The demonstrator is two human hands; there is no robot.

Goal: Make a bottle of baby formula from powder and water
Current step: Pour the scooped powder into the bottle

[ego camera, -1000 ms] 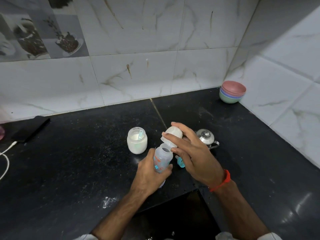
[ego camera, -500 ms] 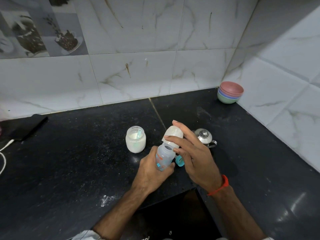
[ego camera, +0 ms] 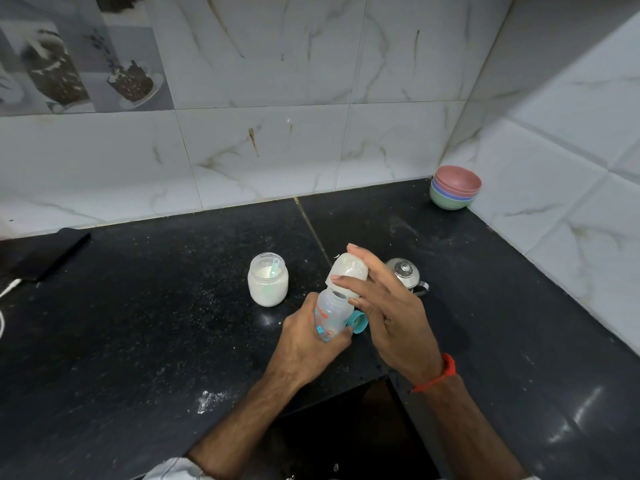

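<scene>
Left hand (ego camera: 304, 344) is wrapped tight round the baby bottle (ego camera: 330, 315), near the middle of the black counter (ego camera: 138, 323). Right hand (ego camera: 388, 313) pinches a clear cap (ego camera: 348, 273) tipped over the bottle's open top. Powder jar (ego camera: 267, 284) w/ a scoop stands just left & farther back. Teal ring (ego camera: 358, 322) lies beside the bottle.

The jar (ego camera: 267, 284) stands on the desk (ego camera: 138, 323), left of the bottle (ego camera: 330, 318); the kettle (ego camera: 405, 273) sits right of and behind the bottle; the bowls (ego camera: 454, 187) are stacked in the far right corner; the phone (ego camera: 45, 252) lies at far left.
</scene>
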